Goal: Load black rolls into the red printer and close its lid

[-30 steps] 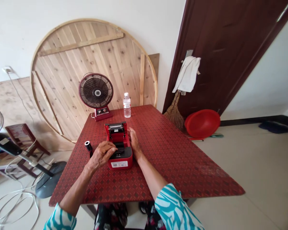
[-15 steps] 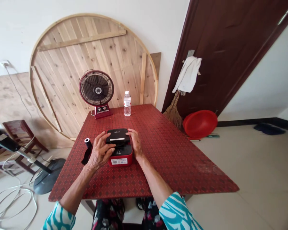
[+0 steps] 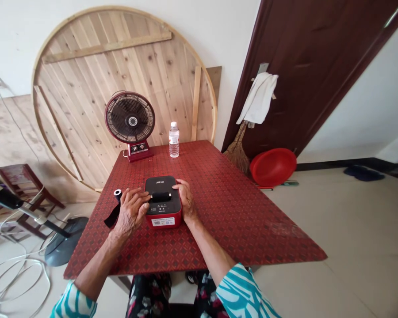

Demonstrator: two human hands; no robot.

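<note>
On the table in front of me sits a red and black boxy device, seemingly a small receipt printer (image 3: pixel 164 208), with labels on its front. Its black top lies flat, and a short dark roll-like piece (image 3: pixel 161 197) with pale ends lies across the middle. My right hand (image 3: pixel 186 201) grips the device's right side, thumb over the top edge. At the left edge rests my left hand (image 3: pixel 132 210), fingers stretched out and fingertips near the dark piece's left end. Beside that hand stands a black roll with a white core (image 3: pixel 118 193), a black strip (image 3: pixel 112 215) trailing from it.
A red desk fan (image 3: pixel 132 123) and a water bottle (image 3: pixel 174 140) stand at the far end of the patterned table (image 3: pixel 225 221). A round wooden tabletop (image 3: pixel 126 66) leans on the wall. A red basin (image 3: pixel 273 167) and a broom (image 3: pixel 238 152) are right of the table.
The device's black lid, tilted up before, now lies flat. The dark roll-like piece shows across the top. My left hand has moved slightly left, with its fingers off the lid's corner.
</note>
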